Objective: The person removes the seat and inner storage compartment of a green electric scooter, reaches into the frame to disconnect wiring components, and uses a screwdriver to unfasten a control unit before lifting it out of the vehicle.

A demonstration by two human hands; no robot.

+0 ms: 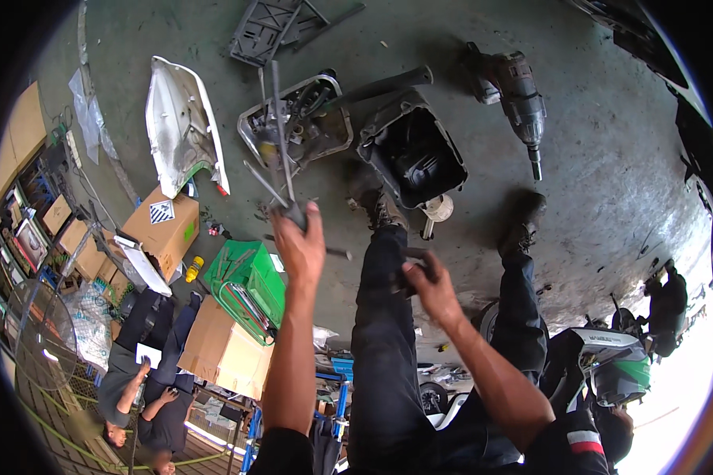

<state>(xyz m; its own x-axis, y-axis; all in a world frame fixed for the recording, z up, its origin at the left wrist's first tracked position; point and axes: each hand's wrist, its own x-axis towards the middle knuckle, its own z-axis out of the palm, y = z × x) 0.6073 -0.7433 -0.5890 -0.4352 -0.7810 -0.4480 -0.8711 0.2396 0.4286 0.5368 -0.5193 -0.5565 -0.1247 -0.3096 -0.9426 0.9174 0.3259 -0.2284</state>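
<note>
My left hand point(299, 249) is closed around the hub of a T-handle wrench point(281, 134). Its long grey shaft points away from me over a metal tray point(348, 131) of tools and small parts, and the crossbar sticks out on both sides of my fist. Above my left thigh, my right hand point(428, 281) has its fingers curled on a small dark object point(412, 269), too blurred to name. Beyond the knees, a black plastic tub point(451, 170) sits on the floor with a dark piece inside. To its right lies a power impact wrench point(521, 99) with a long socket.
A white curved vehicle panel point(174, 119) and grey plastic grid parts point(265, 32) lie farther off. At left are a cardboard box point(166, 226), a green crate point(245, 277) and two seated people point(142, 388). A motorcycle point(610, 356) stands to the right.
</note>
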